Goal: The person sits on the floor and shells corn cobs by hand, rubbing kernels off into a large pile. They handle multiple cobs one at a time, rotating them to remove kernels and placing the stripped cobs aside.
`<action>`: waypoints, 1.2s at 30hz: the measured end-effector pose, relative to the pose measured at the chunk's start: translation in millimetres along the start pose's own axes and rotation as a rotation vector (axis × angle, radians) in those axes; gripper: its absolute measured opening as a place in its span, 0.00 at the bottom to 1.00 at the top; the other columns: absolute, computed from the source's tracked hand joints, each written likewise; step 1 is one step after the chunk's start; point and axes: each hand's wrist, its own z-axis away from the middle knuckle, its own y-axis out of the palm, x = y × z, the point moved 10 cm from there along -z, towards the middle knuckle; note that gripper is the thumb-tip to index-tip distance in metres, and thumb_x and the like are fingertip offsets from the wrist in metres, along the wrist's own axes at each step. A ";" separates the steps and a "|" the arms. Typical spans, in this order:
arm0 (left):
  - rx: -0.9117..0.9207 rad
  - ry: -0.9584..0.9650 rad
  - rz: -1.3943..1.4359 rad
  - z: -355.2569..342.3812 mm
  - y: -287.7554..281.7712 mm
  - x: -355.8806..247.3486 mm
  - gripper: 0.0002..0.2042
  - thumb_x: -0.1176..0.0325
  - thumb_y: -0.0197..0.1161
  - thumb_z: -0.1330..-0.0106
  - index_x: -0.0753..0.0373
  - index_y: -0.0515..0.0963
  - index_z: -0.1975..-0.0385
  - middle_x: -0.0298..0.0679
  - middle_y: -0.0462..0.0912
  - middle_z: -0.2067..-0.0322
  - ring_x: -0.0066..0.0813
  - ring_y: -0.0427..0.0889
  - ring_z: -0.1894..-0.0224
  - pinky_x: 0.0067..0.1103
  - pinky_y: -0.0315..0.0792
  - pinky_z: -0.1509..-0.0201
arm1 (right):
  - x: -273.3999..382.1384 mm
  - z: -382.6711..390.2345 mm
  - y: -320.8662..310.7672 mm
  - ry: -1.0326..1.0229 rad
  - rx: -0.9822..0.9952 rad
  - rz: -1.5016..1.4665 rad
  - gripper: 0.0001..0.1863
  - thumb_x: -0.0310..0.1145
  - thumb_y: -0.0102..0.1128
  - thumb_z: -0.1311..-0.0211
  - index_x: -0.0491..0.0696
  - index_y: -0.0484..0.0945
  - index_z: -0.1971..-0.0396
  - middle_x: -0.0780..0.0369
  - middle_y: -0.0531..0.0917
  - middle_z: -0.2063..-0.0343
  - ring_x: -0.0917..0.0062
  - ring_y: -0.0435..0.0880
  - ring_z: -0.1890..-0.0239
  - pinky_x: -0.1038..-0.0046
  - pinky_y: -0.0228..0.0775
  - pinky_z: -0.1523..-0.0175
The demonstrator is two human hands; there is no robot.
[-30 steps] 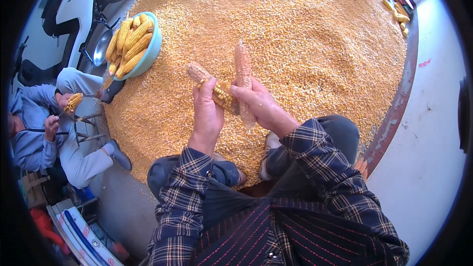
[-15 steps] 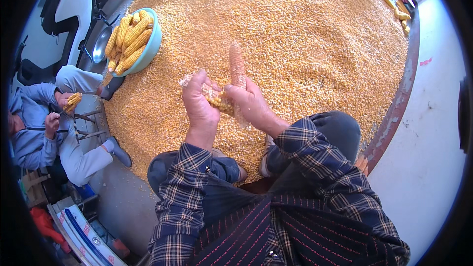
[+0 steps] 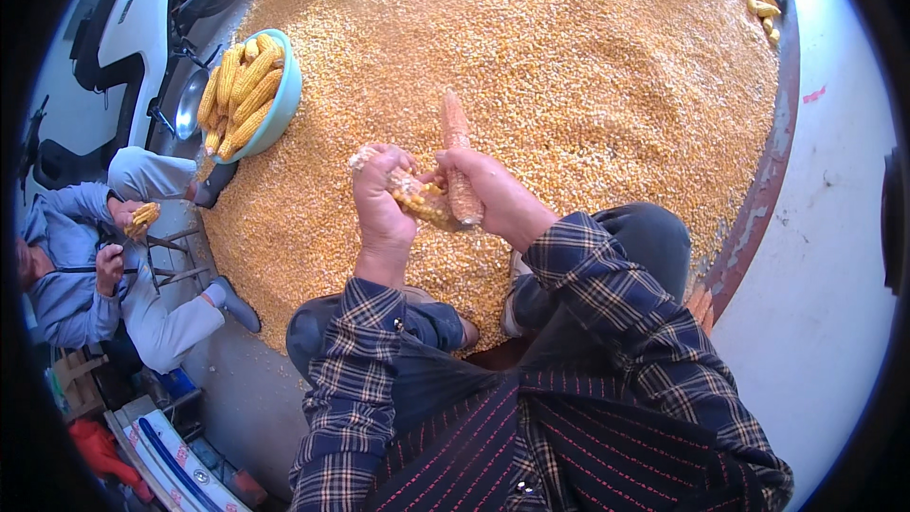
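Yellow corn ear [image 3: 425, 205], partly stripped, gripped in left hand [image 3: 382, 213]; right hand [image 3: 493, 188] clasps bare cob [image 3: 456, 130] against it; loose kernels [image 3: 569, 104] heaped below.

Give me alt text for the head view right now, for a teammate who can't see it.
A left hand holds a partly shelled corn ear against a bare cob in the right hand, above a broad heap of loose kernels. At upper left is a pale green basin of yellow ears; below it, a seated co-worker holds corn.
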 end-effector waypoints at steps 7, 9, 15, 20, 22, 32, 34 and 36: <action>0.178 0.130 -0.333 10.9 17.9 -4.6 0.04 0.73 0.57 0.46 0.58 0.70 0.72 0.29 0.70 0.73 0.20 0.71 0.69 0.18 0.67 0.61 | 10.2 -1.9 3.9 -0.228 -0.013 0.143 0.12 0.33 0.54 0.43 0.42 0.69 0.62 0.60 0.77 0.76 0.76 0.76 0.75 0.75 0.70 0.71; 0.162 0.083 -0.244 8.2 13.0 -1.6 0.04 0.73 0.57 0.47 0.58 0.71 0.73 0.31 0.71 0.73 0.21 0.71 0.69 0.19 0.68 0.61 | -5.6 -13.6 -8.4 -0.048 -0.038 0.053 0.14 0.33 0.53 0.42 0.41 0.67 0.60 0.59 0.77 0.76 0.74 0.77 0.74 0.74 0.71 0.71; 0.031 0.046 -0.138 -4.6 -2.0 -8.9 0.03 0.69 0.58 0.41 0.57 0.71 0.74 0.30 0.72 0.74 0.18 0.72 0.71 0.19 0.69 0.65 | 21.7 9.2 12.7 -0.099 0.028 0.071 0.19 0.36 0.54 0.42 0.38 0.66 0.56 0.56 0.79 0.70 0.71 0.79 0.69 0.69 0.73 0.63; 0.035 -0.008 -0.091 8.6 10.9 3.5 0.07 0.63 0.59 0.37 0.54 0.71 0.74 0.26 0.72 0.77 0.17 0.73 0.74 0.18 0.69 0.68 | 29.4 16.5 35.1 -0.464 -0.035 0.356 0.12 0.35 0.54 0.43 0.42 0.69 0.67 0.62 0.75 0.76 0.79 0.75 0.74 0.74 0.69 0.69; -0.010 -0.026 -0.075 -0.1 -8.0 10.6 0.11 0.58 0.61 0.39 0.56 0.72 0.74 0.29 0.72 0.77 0.20 0.73 0.74 0.19 0.71 0.67 | 26.6 -2.6 4.4 -0.268 -0.179 0.354 0.15 0.36 0.54 0.42 0.42 0.67 0.62 0.58 0.78 0.74 0.75 0.79 0.74 0.72 0.71 0.69; -0.029 -0.039 0.182 -7.2 -16.0 -23.9 0.12 0.59 0.65 0.45 0.56 0.70 0.78 0.35 0.76 0.77 0.32 0.77 0.71 0.34 0.75 0.61 | 22.4 14.7 10.3 -0.069 0.007 0.154 0.21 0.38 0.54 0.41 0.39 0.67 0.55 0.55 0.78 0.66 0.71 0.78 0.66 0.70 0.71 0.62; 0.024 -0.008 0.155 -4.6 -8.6 -28.6 0.11 0.61 0.64 0.44 0.55 0.68 0.79 0.33 0.72 0.81 0.29 0.74 0.76 0.31 0.72 0.66 | 19.1 11.3 13.6 -0.166 -0.015 0.300 0.17 0.38 0.54 0.42 0.41 0.70 0.59 0.59 0.77 0.70 0.73 0.77 0.67 0.70 0.71 0.63; 0.105 0.010 0.119 0.0 2.7 -31.8 0.11 0.61 0.63 0.44 0.55 0.68 0.78 0.32 0.69 0.82 0.27 0.71 0.78 0.28 0.70 0.69 | 13.3 3.1 9.4 -0.222 -0.018 0.417 0.15 0.38 0.55 0.42 0.42 0.71 0.62 0.60 0.77 0.71 0.75 0.77 0.68 0.71 0.71 0.63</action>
